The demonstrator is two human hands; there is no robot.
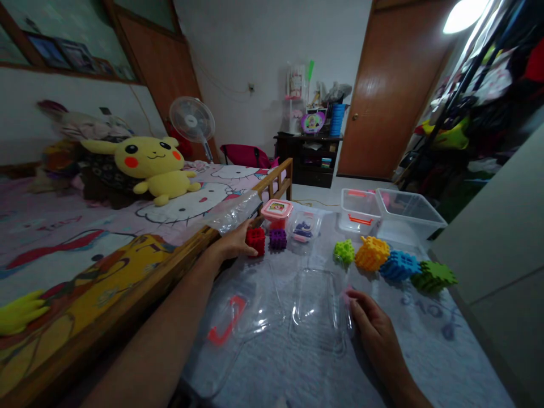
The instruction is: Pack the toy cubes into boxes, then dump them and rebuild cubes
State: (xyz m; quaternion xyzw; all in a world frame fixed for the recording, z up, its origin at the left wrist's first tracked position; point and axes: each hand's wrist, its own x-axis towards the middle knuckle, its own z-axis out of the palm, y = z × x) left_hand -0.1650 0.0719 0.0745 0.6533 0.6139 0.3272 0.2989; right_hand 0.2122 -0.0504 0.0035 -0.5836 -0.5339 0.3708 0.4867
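My left hand [236,241] reaches to the far left of the table, its thumb and fingers closed around a red knobbly toy block [256,241]. A purple block [277,239] sits just right of it. My right hand [374,320] grips the right edge of a clear plastic container [318,306] in the middle of the table. Left of that lies a clear lid with a red handle [232,326]. On the right stand rows of interlocked blocks: lime [344,251], orange [372,253], blue [399,265] and green [433,276].
Behind the blocks stand a pink-lidded tub [277,209], a small clear box with dark pieces [304,229] and two larger clear bins [360,212] [410,212]. A wooden bed rail [170,266] borders the table's left side; a cabinet wall [501,243] is at right.
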